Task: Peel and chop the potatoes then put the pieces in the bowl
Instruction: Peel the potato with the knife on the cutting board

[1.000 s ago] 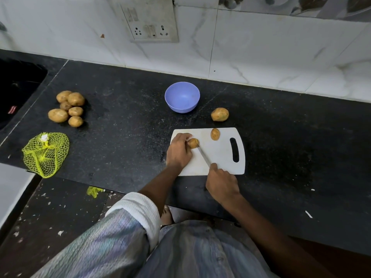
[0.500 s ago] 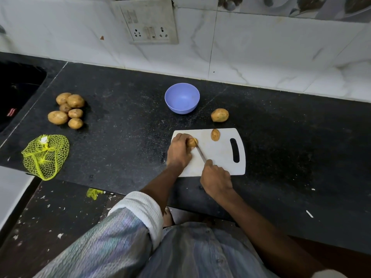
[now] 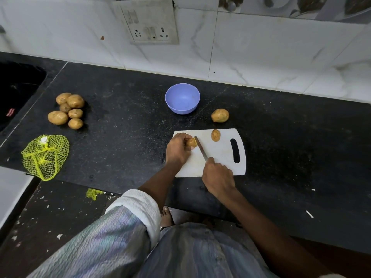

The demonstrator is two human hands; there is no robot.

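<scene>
A: Change since half a second back? The knife (image 3: 200, 148) blade now lies against the right side of the potato piece (image 3: 191, 142); the right hand (image 3: 217, 174) sits about where it was, near edge of the white cutting board (image 3: 220, 155)

B: Agreed. A second back that hand was a little nearer and more to the right. Left hand (image 3: 177, 150) unchanged, far-left corner of board

A: Grip, left: fingers curled over the potato piece, pinning it to the board. Skin still on what shows

B: Grip, right: closed round the knife handle, handle itself hidden in the fist, blade pointing far-left

A: Second small potato piece (image 3: 215, 135) at the board's far edge, apart from both hands. Whole potato (image 3: 220, 115) on the black counter (image 3: 120, 137) just beyond the board

B: Purple bowl (image 3: 182, 98) farther back, left of that potato. Six potatoes (image 3: 67, 110) heaped far left; yellow net bag (image 3: 45, 156) nearer, by the counter edge
</scene>
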